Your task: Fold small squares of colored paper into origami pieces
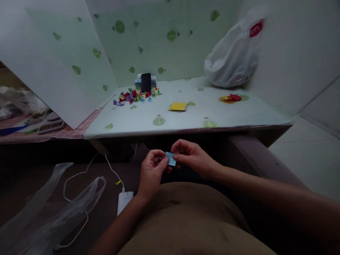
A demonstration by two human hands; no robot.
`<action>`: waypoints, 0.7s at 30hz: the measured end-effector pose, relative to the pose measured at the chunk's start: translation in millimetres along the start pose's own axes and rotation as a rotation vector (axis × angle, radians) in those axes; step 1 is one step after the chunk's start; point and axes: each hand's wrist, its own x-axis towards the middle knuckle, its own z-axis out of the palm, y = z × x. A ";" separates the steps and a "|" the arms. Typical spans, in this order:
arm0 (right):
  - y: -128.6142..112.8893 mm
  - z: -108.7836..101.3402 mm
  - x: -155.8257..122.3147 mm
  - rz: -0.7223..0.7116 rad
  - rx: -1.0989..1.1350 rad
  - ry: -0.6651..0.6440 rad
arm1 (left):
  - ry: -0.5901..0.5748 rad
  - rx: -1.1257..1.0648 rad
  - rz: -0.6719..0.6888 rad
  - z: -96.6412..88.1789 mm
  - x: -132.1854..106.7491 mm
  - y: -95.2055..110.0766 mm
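My left hand (pixel 151 170) and my right hand (pixel 190 157) meet in front of my lap, below the table's front edge. Between their fingertips is a small light-blue piece of paper (pixel 170 159), pinched from both sides. On the table beyond lie a pile of small colourful folded paper pieces (pixel 135 96), a yellow paper stack (pixel 178 106) and a red and yellow cluster of paper (pixel 231 98).
A table with a pale green printed cover (pixel 144 122) stands ahead, walled by white boards. A black phone (pixel 146 82) leans at the back, a white plastic bag (pixel 236 57) at right. Clear plastic bags (pixel 45 225), a white power bank (pixel 124 200) and cable lie at lower left.
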 end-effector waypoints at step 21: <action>2.3 -0.7 -1.1 -0.023 -0.001 -0.038 | -0.020 -0.051 -0.126 -2.7 0.2 -2.2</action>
